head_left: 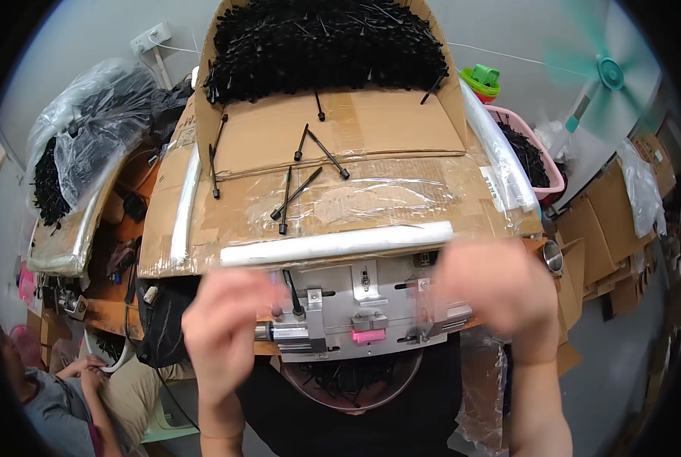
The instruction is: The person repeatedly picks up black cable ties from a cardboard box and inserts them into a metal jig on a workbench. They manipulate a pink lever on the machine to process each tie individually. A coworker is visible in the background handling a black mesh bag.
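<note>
My left hand (pixel 222 327) is raised at the left end of a metal fixture (pixel 340 289), fingers curled together and partly blurred. Beside its fingertips is a thin black rod with a knobbed end (pixel 295 295); I cannot make out whether they touch it. Over the fixture's right end my right hand (pixel 496 286) is smeared by motion, so its fingers and anything in them cannot be read. A small pink block (pixel 368 336) sits at the fixture's front middle. Several loose black rods (pixel 285 202) lie on the cardboard (pixel 401 186) behind.
An open carton (pixel 333 126) heaped with black rods (pixel 325 53) stands behind the fixture. Below is a bowl (pixel 390 400) of rods. A white roll (pixel 336 244) edges the cardboard. At right are a pink basket (pixel 557 179) and a turning fan (pixel 610 74); another person (pixel 66 404) sits at left.
</note>
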{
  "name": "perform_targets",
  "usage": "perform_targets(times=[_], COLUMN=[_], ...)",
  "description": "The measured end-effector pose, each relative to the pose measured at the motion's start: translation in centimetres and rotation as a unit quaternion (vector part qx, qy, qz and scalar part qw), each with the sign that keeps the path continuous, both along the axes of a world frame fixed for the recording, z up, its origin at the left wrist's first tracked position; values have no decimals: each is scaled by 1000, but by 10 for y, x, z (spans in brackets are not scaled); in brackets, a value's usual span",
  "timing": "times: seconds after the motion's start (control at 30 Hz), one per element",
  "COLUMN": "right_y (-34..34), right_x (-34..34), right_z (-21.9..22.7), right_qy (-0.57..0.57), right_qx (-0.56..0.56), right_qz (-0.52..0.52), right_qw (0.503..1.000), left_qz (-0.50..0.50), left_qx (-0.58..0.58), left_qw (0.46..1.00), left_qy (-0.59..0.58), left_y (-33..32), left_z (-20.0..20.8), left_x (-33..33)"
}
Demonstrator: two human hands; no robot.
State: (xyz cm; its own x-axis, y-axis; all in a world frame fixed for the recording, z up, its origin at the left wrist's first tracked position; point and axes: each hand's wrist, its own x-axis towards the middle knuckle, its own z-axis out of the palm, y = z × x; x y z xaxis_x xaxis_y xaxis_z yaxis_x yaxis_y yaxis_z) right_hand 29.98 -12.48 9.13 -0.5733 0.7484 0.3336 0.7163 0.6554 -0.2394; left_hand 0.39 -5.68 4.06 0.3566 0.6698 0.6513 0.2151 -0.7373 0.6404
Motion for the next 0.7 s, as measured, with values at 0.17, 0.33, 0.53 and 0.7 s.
perform_targets(times=[0.17, 0.33, 0.53, 0.7], right_y=[171, 235, 163, 124], right_x=[117, 192, 78, 35], right_z=[-20, -37, -22, -15], right_qy=[-190, -445, 60, 220], right_qx=[246, 318, 79, -251], right_qz=[-360, -311, -301, -254], right_qw=[879, 777, 949, 908], left_qz=[71, -4, 11, -51], left_qx=[85, -60, 71, -9], left_qw=[972, 973, 979, 982], left_qy=[209, 221, 189, 183], left_y=[76, 98, 100, 71], left_z=[-5, -12, -24, -13], left_x=[26, 43, 33, 38])
